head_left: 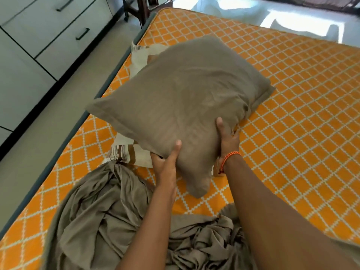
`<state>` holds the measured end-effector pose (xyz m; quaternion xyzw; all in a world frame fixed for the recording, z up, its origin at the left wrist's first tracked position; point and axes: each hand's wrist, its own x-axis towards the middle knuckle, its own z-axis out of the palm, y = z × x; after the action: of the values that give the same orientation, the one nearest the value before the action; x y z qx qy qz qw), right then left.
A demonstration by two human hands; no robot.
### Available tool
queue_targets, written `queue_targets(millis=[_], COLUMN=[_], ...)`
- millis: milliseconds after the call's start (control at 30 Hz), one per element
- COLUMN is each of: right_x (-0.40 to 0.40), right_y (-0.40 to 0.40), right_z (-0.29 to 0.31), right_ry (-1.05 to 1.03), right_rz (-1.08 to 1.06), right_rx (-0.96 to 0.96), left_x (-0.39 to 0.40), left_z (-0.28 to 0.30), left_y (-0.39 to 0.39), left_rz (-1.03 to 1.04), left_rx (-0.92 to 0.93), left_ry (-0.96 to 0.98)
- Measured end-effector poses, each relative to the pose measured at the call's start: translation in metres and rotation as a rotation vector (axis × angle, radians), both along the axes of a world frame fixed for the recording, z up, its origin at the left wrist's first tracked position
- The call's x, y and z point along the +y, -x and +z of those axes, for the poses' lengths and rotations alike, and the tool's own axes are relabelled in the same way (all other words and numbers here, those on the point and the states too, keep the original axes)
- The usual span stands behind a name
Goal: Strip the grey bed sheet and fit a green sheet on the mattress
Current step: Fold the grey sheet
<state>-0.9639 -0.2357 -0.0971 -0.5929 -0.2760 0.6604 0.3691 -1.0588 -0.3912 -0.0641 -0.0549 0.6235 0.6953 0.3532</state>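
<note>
The left hand (165,162) grips the near edge of a grey-brown pillow (179,98), thumb on top and fingers curled underneath; the right hand (228,141) holds the same edge just beside it, thumb up the pillow's face and fingers tucked behind, with an orange thread band (229,155) at the wrist. The pillow is tilted up over a striped cream pillow (128,152) lying on the bare orange mattress (292,94).

The grey sheet (101,221) is already off most of the mattress and lies bunched at the near end, touching both forearms. It looks thin, limp and light, likely to slide easily over the mattress cover; a handful of the bunched folds should serve, though loose ends may trail and snag on a corner.

No green sheet is in view. The sheet's near part and the mattress's near corners are cut off by the frame, so I cannot tell whether any corner is tucked. The pillow is slightly blurred, and the fingers under it are hidden
</note>
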Motion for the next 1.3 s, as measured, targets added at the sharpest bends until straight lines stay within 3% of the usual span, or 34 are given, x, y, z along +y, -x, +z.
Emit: queue_targets(millis=[100,200,300,567,800,967,1033,1167,1300], right_x=[0.025,0.047,0.067,0.098,0.099,0.082,0.072,0.043,0.03], right_y=[0.017,0.027,0.029,0.06,0.081,0.074,0.063,0.046,0.046], right_z=[0.014,0.032,0.061,0.157,0.219,0.188,0.152,0.081,0.035], right_ry=[0.024,-0.133,-0.26,-0.455,-0.586,-0.468,-0.388,-0.238,-0.085], right_rz=[0.072,0.169,0.178,0.276,0.379,0.392,0.391,0.46,0.444], right_rx=[0.046,0.009,0.011,0.094,0.19,0.239,0.086,-0.445,-0.41], left_x=[0.018,0.031,0.045,0.075,0.07,0.045,0.03,0.003,-0.001], left_z=[0.0,0.002,0.017,0.088,0.135,0.099,0.065,0.006,-0.017], left_y=[0.02,0.03,0.027,0.051,0.057,0.033,0.013,-0.018,0.0], left_rz=[0.079,0.085,0.054,-0.058,0.04,0.07,0.065,0.025,0.066], left_rx=[-0.123,-0.254,-0.308,-0.367,-0.228,-0.269,-0.321,-0.443,-0.48], left_ry=[-0.053,-0.031,-0.163,-0.39,-0.576,-0.58,-0.429,-0.006,0.014])
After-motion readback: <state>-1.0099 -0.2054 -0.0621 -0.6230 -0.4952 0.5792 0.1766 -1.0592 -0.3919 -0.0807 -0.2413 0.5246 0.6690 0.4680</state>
